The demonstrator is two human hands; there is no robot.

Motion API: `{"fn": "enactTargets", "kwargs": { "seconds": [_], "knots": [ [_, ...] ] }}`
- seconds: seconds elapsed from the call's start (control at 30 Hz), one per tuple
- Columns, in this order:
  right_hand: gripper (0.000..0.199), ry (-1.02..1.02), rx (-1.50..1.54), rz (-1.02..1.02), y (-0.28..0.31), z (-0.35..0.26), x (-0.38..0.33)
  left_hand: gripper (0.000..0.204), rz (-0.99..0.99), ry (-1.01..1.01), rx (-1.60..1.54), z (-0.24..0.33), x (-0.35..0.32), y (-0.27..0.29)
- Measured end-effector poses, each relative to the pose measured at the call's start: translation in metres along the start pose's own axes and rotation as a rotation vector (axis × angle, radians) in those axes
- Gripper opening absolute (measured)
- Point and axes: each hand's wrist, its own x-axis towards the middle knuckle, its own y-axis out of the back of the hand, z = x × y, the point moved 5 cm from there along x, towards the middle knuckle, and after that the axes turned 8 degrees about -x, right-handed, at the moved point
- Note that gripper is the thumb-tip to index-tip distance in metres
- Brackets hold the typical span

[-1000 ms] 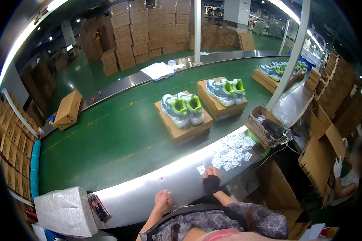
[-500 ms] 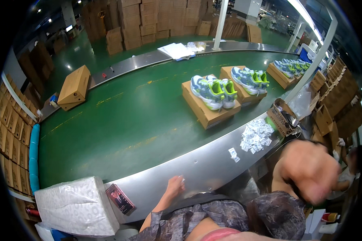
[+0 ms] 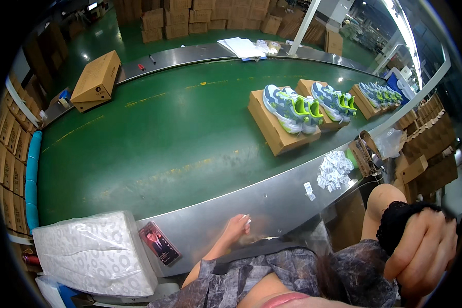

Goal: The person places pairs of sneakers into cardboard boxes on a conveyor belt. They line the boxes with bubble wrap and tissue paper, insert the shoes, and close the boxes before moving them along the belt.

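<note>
My left hand [image 3: 236, 228] is over the near metal ledge [image 3: 200, 213], its fingers pinched on a small white packet [image 3: 248, 219]. My right hand [image 3: 422, 250] is raised close to the camera at the lower right. Its fingers are curled, and whatever they may hold is hidden. A black, frilly fabric band [image 3: 404, 222] is around that wrist. Ahead and to the right on the ledge lies a pile of small white packets [image 3: 335, 169], with a few loose ones [image 3: 309, 191] beside it.
Blue-and-green sneakers [image 3: 292, 109] stand on cardboard boxes [image 3: 280, 141] along the green belt [image 3: 154, 138]. A plastic-wrapped stack of patterned paper [image 3: 92, 254] and a picture card [image 3: 159, 243] sit at near left. A shoebox [image 3: 96, 82] rests far left; an open carton [image 3: 363, 158] stands right.
My right hand has moved down and right, and its black wrist band now shows. The left hand still pinches the packet. The whole view has shifted slightly.
</note>
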Motion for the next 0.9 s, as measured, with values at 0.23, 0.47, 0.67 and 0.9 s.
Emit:
{"fn": "enactTargets", "kwargs": {
  "seconds": [0.23,0.47,0.67,0.9],
  "knots": [
    [0.010,0.095,0.210,-0.057,0.014,-0.015,-0.002,0.018,-0.003,0.030,0.003,0.005,0.001,-0.006],
    [0.019,-0.361,0.321,-0.490,0.044,0.082,-0.100,0.019,0.057,0.010,0.030,0.009,-0.002,-0.003],
    [0.065,-1.276,-1.440,-0.539,0.174,0.255,-0.284,0.019,0.119,-0.010,0.011,-0.002,0.002,-0.009],
    [0.064,-1.352,-1.510,-0.446,0.215,0.309,-0.319,0.019,0.282,-0.076,-0.017,0.002,-0.008,-0.018]
  ]
}}
